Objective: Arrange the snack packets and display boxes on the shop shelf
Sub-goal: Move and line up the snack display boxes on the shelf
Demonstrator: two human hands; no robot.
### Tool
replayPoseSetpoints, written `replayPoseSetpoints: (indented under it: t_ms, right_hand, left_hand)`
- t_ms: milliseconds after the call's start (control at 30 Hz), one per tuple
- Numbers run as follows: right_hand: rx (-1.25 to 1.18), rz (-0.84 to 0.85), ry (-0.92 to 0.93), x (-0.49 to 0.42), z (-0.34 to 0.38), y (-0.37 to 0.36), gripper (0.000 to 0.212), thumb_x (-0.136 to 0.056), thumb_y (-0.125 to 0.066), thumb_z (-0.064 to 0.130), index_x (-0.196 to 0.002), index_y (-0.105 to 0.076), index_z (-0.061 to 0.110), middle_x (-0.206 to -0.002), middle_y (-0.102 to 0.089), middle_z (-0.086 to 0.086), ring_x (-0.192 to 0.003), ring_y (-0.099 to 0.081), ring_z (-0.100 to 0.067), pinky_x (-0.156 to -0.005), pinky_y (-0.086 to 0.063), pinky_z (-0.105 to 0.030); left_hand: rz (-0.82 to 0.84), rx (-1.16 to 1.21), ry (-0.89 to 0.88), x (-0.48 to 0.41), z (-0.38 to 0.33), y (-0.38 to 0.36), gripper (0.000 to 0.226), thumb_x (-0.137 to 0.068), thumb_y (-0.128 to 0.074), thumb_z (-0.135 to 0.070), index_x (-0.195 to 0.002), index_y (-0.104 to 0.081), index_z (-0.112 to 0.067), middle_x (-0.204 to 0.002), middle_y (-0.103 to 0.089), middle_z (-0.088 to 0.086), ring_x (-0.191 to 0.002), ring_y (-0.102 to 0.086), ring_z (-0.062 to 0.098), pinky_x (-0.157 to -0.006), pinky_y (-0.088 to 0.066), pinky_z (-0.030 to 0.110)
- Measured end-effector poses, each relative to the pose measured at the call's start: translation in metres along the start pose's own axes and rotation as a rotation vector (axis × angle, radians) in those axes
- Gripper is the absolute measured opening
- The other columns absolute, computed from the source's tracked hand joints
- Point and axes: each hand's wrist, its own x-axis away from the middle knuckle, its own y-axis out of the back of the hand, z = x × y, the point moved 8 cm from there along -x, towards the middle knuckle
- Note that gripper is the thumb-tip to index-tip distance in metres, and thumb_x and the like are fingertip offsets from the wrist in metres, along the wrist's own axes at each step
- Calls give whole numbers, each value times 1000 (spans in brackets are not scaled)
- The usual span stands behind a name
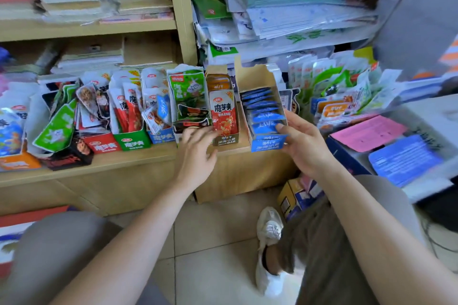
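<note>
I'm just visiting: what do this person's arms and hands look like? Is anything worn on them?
Both forearms are bare as far as the view shows them, with no sleeve in sight. The left hand and the right hand wear no gloves. I see no watch, bracelet or ring on the wrists or fingers.

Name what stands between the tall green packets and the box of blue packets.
In the head view, one display box with a red packet at its front, then a bare strip of shelf.
</note>
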Motion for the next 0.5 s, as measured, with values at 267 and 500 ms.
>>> replayPoseSetpoints:
  t_ms: [267,500]
  right_hand:
    - [-8,9,5,5,-10,4,41,-101,-50,7,-141,-53,12,-134,-62,-15,-123,-60,-34,-100,-49,-54]
    - [-72,-116,-86,14,-32,9,36,-101,-50,4,-134,-60,12,-127,-68,-11,-118,-64,-31,-95,-54,-48]
  left_hand:
    - [108,-219,-45,4,-1,-23,62,-76,-79,-19,-135,-62,-23,-145,-48,3,-120,-43,31,-85,-53,47]
    - [161,-233,-41,9,3,-24,74,-73,-79,-20,-143,-54,-28,-152,-40,-1,-122,-41,30,-82,-55,42]
